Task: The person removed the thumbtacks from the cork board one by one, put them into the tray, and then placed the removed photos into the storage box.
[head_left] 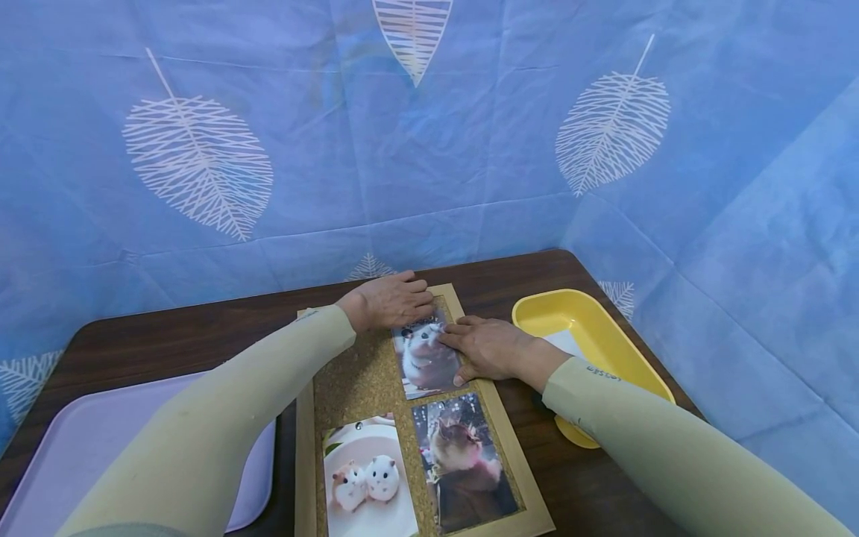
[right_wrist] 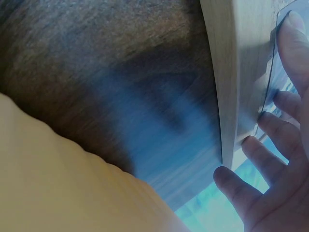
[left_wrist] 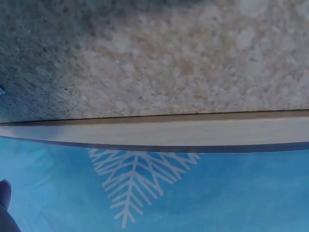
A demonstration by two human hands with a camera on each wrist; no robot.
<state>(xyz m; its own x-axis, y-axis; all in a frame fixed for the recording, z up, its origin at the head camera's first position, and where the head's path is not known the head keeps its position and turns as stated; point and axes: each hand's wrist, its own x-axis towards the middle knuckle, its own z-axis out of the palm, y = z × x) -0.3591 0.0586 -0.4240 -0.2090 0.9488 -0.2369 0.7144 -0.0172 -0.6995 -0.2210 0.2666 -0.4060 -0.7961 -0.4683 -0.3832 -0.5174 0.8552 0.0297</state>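
Observation:
A cork board in a light wooden frame lies on the table and bears several photos. My right hand rests on the right side of the upper hamster photo, its fingers spread; in the right wrist view the fingertips lie along that photo's edge and the frame. At the same photo's top is my left hand, back upward, what its fingertips do being hidden. Below lie a photo of two hamsters and a darker animal photo. The left wrist view catches one left fingertip only.
A lilac tray lies left of the board, partly under the left forearm. To the right stands a yellow tray with a white piece inside. Behind the dark wooden table hangs a blue leaf-patterned cloth.

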